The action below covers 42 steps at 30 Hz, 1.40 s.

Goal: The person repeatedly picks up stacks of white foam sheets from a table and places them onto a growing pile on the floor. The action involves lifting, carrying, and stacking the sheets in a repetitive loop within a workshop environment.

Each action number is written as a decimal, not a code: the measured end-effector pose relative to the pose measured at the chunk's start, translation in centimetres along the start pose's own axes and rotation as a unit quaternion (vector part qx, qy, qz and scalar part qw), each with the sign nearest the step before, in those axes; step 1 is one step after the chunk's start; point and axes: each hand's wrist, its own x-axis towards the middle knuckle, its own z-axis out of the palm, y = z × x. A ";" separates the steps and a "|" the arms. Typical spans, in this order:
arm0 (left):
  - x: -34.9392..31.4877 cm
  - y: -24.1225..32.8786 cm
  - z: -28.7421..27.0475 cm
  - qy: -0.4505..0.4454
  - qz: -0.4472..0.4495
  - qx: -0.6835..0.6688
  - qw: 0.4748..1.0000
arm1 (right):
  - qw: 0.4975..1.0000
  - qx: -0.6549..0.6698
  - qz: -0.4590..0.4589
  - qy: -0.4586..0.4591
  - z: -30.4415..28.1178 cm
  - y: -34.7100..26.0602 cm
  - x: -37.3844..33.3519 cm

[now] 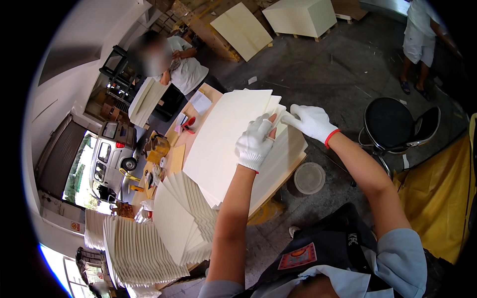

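White-gloved left hand [256, 142], fingers part spread, lies on white sheets [223, 141], middle of frame. White-gloved right hand [309, 121], fingers bent, at sheets' right edge; cannot tell if pinching. Hands close, but apart. Tan table [212, 93] under sheets. Grey van [117, 148], left; black chair [389, 124], right.

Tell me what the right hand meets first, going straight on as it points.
Probably the white sheets, whose edge lies just ahead of the right hand; depth leaves contact unclear.

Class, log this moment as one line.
left hand: gloved, over white sheets | right hand: gloved, at sheets' right edge | black chair: on floor
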 end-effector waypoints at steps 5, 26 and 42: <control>0.8 -0.9 1.0 -0.066 -0.053 0.055 0.995 | 0.992 -0.060 -0.100 0.053 0.3 0.6 0.2; 0.9 -1.8 -0.2 -0.126 -0.165 -0.168 0.964 | 0.967 0.238 0.092 -0.008 0.9 -2.3 1.6; 0.9 -1.2 -0.1 -0.113 -0.132 -0.124 0.977 | 0.976 0.203 0.073 0.022 1.4 -2.2 1.6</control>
